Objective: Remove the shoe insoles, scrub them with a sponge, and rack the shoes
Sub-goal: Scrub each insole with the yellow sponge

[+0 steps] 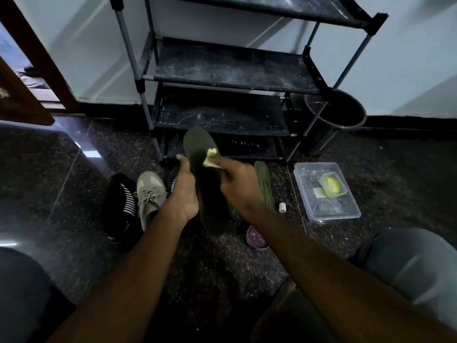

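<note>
Insole (197, 144) long axis fwd, twd rack (230, 70)

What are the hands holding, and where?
The left hand grips the dark green insole along its left edge, about midway. The right hand pinches the yellow sponge at its near end, against the insole.

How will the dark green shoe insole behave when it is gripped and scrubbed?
Probably light: the left hand holds the dark green shoe insole up by one edge alone. Likely semi-stiff: its unsupported toe end stands without drooping. It could bow where the right hand presses the yellow sponge.
</note>
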